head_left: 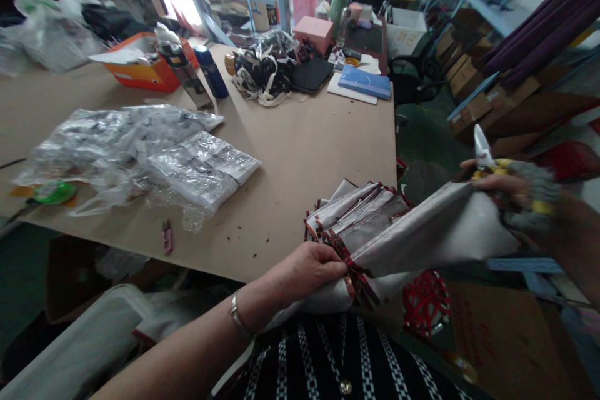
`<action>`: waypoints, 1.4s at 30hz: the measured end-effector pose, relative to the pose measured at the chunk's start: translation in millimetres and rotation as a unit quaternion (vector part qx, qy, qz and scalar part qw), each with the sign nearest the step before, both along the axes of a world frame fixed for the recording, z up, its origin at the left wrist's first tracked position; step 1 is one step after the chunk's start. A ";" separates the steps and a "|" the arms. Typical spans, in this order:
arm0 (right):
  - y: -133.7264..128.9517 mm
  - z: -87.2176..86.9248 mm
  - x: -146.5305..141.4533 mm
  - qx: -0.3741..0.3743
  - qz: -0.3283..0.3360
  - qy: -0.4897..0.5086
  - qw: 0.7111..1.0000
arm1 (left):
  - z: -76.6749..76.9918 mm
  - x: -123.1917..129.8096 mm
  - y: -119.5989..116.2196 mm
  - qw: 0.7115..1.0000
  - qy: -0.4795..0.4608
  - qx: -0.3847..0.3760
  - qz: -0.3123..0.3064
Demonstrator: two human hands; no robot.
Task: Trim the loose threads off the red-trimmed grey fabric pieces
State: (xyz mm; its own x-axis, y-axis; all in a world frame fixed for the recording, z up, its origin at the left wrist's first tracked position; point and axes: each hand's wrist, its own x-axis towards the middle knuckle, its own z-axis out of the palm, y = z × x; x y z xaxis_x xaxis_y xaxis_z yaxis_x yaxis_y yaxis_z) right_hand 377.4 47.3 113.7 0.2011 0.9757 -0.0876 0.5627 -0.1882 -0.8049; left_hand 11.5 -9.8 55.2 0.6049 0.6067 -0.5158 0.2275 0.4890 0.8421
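My left hand (312, 270) is closed, pinching the dark red edging at the corner of a whitish-grey fabric piece (417, 234). At the right, my right hand (509, 186) is closed on white-bladed scissors with yellow handles (484, 147), blades pointing up. Its fingers also grip the other end of the fabric, which stretches between both hands. A grey and yellow band of material wraps that hand. Behind the stretched piece, several folded fabric pieces (354, 209) with red-brown edges lie at the table's corner. More whitish cloth hangs below my left hand, partly hidden.
On the brown table (290, 150) are clear plastic bags (201, 169), pink thread snips (167, 237), a green tape roll (54, 192), an orange box (140, 72), a blue bottle (210, 72) and blue folders (364, 82). A red openwork stool (425, 303) stands below the fabric; cartons are at right.
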 end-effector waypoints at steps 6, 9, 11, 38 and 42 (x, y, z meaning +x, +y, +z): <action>5.2 -46.4 -12.7 -0.008 -0.041 -0.134 0.990 | -35.6 24.3 15.1 0.994 0.029 -0.055 0.086; -38.9 -60.9 -60.4 -0.096 0.092 -0.001 0.991 | -41.9 25.7 14.2 0.992 0.027 -0.053 0.111; -73.8 -66.1 -92.5 -0.212 0.192 0.130 0.949 | -40.3 25.2 13.7 0.990 0.013 -0.070 0.124; -119.0 -91.9 -160.2 -0.217 0.222 0.176 0.934 | -42.8 28.4 5.4 0.984 0.008 -0.092 0.154; -115.0 -84.2 -151.4 -0.198 0.225 0.177 0.937 | -40.9 24.1 6.1 0.987 0.005 -0.081 0.140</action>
State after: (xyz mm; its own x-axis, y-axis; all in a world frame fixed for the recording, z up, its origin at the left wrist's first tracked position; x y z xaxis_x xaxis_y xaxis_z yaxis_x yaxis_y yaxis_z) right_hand 225.9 -67.7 29.5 -0.3340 0.8311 -0.4447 0.3674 -0.3197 -0.8734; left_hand 35.5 -3.7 14.3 0.4194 0.6579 -0.6256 0.0723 0.6627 0.7454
